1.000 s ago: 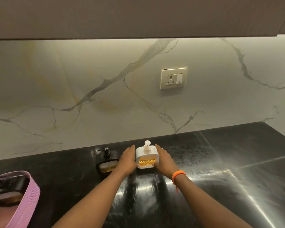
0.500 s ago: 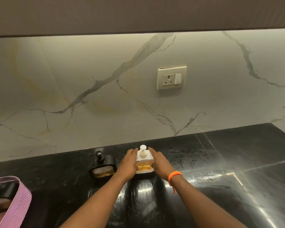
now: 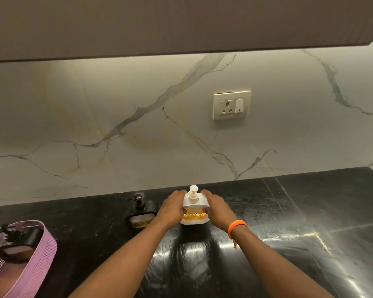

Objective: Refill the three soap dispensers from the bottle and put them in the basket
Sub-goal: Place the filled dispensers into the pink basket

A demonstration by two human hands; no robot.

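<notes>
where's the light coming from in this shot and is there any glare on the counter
Head view: a warm strip under the cabinet washes the marble wall; bright streaks glare off the black counter right of the white dispenser and below both hands, left hand and right hand; wide-angle bends the cabinet edge.

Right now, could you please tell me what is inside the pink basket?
A black soap dispenser lies in the pink basket. The near wall and the picture's edge hide the rest of the inside.
</notes>
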